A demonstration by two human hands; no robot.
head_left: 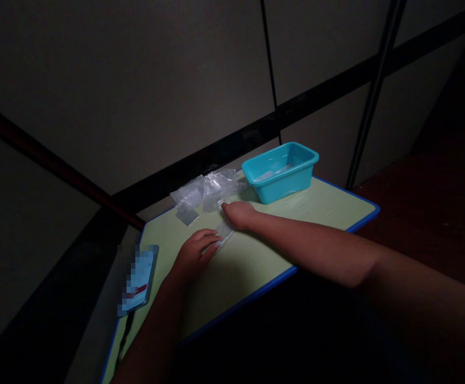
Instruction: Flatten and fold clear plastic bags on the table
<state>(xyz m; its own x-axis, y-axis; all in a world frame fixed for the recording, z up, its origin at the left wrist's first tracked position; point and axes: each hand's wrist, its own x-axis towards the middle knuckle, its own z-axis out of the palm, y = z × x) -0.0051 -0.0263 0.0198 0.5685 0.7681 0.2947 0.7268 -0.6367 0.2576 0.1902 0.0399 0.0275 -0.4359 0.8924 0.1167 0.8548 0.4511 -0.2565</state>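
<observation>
A small clear plastic bag (pixel 226 234) lies low over the tabletop between my two hands. My left hand (pixel 198 249) has its thumb and fingertips together at the bag's near-left end. At its far end, my right hand (pixel 239 214) is closed, with the fingertips mostly hidden. Just beyond the hands, several crumpled clear plastic bags (pixel 210 192) are spread in a loose heap. To the right of that heap stands a turquoise plastic basket (pixel 286 186), with some pale, flat pieces inside that I cannot make out.
The pale yellow-green table (pixel 252 277) has a blue edge and stands against a panelled wall (pixel 168 96). A phone-like device (pixel 140 280), partly blurred, is at the table's left side. A dark cord (pixel 126 333) runs from its lower end. The room is dim.
</observation>
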